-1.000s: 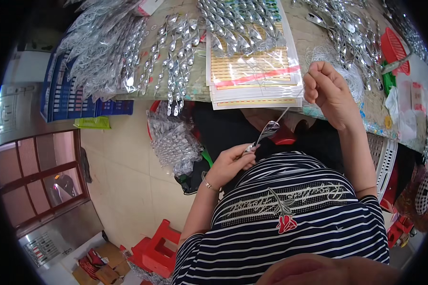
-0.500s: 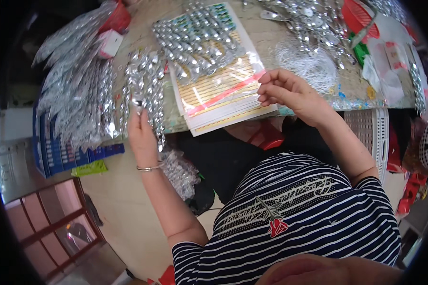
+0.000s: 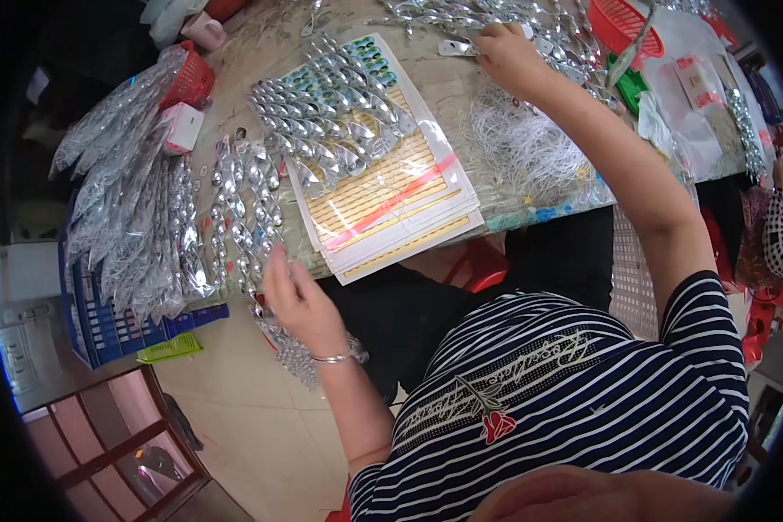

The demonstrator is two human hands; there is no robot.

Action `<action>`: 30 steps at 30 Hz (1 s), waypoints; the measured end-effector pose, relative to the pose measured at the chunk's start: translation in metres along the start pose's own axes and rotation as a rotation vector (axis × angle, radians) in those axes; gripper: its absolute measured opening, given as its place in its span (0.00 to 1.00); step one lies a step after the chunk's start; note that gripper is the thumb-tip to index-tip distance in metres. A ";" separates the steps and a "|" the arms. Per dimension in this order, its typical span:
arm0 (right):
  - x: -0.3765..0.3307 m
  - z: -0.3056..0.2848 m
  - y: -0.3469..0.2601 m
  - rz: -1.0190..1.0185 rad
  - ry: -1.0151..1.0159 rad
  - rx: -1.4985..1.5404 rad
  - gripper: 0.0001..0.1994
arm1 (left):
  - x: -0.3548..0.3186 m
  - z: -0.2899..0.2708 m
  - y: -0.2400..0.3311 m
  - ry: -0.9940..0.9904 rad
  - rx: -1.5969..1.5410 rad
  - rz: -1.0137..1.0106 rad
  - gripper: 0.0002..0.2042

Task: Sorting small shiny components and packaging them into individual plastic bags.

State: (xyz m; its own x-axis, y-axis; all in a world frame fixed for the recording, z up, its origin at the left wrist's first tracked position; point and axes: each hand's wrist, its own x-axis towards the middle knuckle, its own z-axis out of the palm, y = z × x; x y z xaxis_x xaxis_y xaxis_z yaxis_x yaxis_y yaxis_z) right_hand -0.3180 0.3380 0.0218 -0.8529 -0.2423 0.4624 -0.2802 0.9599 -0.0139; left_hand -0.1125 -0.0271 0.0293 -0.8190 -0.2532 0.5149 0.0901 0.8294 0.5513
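My left hand [image 3: 300,300], slightly blurred, is open beside the table's front edge. Its fingers are apart and hold nothing I can see. Just beyond its fingertips lie twisted silver strips [image 3: 250,200], some hanging over the edge. My right hand [image 3: 513,63] reaches over the far pile of twisted silver strips [image 3: 565,54], its fingers bent and closed; what they grip is hidden. A flat strip end [image 3: 457,47] lies against the fingers. Between the hands, a bundle of silver spirals [image 3: 322,113] rests on a stack of printed sheets [image 3: 391,204] in clear film.
Left stand bagged silver spirals [image 3: 126,209], a white box [image 3: 183,128] and a red basket [image 3: 190,78]. White string [image 3: 531,143] lies tangled on the right, near another red basket [image 3: 625,33]. A blue crate [image 3: 104,313] sits below the left edge. Another person's arm [image 3: 779,217] shows far right.
My left hand has let go of a silver strip and drawn back towards me. My right hand has moved from beside the sheets to the far pile. The view has shifted slightly.
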 end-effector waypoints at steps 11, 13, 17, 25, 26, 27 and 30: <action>0.044 0.020 0.046 0.195 -0.366 -0.328 0.14 | -0.063 0.005 0.033 -0.189 -0.227 0.074 0.10; 0.032 0.010 0.038 -0.038 -0.128 -0.229 0.07 | -0.066 0.004 0.032 -0.210 -0.238 0.066 0.10; 0.016 0.011 0.022 0.005 -0.236 -0.318 0.13 | -0.070 0.005 0.041 -0.232 -0.255 0.071 0.10; 0.045 -0.014 0.042 0.134 -0.389 -0.273 0.13 | -0.084 -0.005 0.036 -0.347 -0.294 0.082 0.08; 0.048 -0.020 0.054 0.165 -0.356 -0.088 0.09 | -0.086 -0.005 0.034 -0.347 -0.294 0.062 0.08; 0.052 -0.029 0.060 0.194 -0.323 0.100 0.06 | -0.088 -0.007 0.033 -0.348 -0.293 0.057 0.08; 0.064 -0.056 0.061 0.396 -0.483 0.281 0.09 | -0.092 -0.006 0.030 -0.361 -0.306 0.013 0.08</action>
State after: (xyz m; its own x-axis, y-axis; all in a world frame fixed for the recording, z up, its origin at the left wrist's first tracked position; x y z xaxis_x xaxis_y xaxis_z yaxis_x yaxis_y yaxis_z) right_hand -0.3646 0.3889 0.1003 -0.9972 0.0207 -0.0714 0.0451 0.9319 -0.3599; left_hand -0.0311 0.0179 0.0022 -0.9564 -0.0096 0.2920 0.2204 0.6327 0.7424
